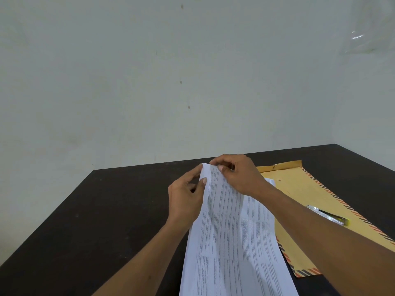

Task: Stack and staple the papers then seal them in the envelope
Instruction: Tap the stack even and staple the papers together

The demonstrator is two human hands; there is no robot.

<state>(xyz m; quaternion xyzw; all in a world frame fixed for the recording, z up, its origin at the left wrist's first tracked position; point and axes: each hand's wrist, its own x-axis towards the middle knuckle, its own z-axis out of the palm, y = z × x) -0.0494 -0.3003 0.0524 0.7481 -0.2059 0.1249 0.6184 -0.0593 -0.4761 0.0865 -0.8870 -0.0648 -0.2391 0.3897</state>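
A stack of white printed papers point(230, 236) runs from the bottom edge up to the middle of the dark table, its far end lifted. My left hand point(186, 199) pinches the far left corner of the papers. My right hand point(237, 176) grips the far top edge beside it, fingers curled over the sheets. A yellow-brown envelope point(303, 193) with a red and blue striped border lies flat to the right, partly under the papers. A silver stapler point(328, 215) with a yellow end rests on the envelope, right of my right forearm.
The dark table point(96, 210) stretches left of the papers and ends at a pale wall along the back. Its right corner meets the side wall at the far right.
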